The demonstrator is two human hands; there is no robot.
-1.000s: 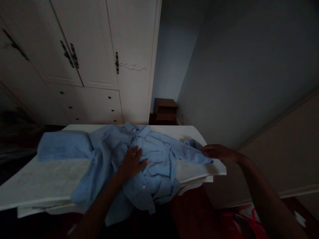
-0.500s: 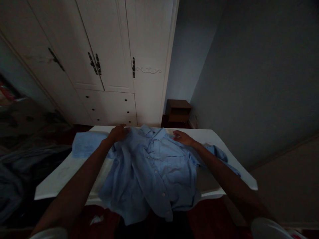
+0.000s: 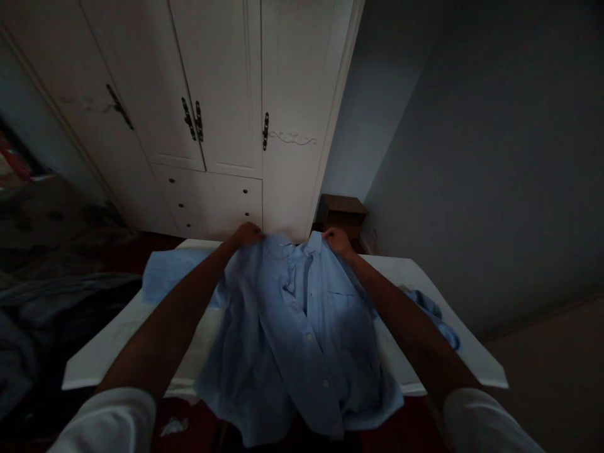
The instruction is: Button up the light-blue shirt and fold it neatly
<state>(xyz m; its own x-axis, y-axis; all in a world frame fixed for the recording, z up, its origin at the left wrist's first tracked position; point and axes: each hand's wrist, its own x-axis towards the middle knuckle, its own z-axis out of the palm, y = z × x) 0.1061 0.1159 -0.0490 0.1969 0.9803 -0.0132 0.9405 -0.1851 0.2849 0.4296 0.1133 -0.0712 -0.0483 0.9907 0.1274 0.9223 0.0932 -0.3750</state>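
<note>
Head camera, closest in: the person's white sleeves [image 3: 116, 415] end partway up the forearms, which reach over the tabletop [image 3: 106, 343] on both sides of a light blue button-up shirt [image 3: 283, 327]. The shirt's lower part hangs past the near edge of the tabletop, its hem over the dark red floor [image 3: 201, 402], where a crumpled white scrap [image 3: 174, 426] lies. The shirt front faces up toward the camera, with pale buttons running down it and a chest pocket on the right half.

Farther out, the shirt body lies between the forearms, and its top is between the two hands, by the far edge. The left hand [image 3: 248, 234] is closed, pinching the shoulder area; the right hand [image 3: 336, 240] is closed on the cloth just beside the collar [image 3: 315, 241]. Thumbs are hard to make out in the dimness.

Toward the tabletop's far left corner lies a flat length of blue cloth [image 3: 172, 272]; bunched blue cloth [image 3: 431, 311] sits toward the right end. Whether either joins the shirt is unclear. Beyond the far edge stand a white wardrobe [image 3: 226, 94] and, to its right, a small brown cabinet [image 3: 344, 211].
</note>
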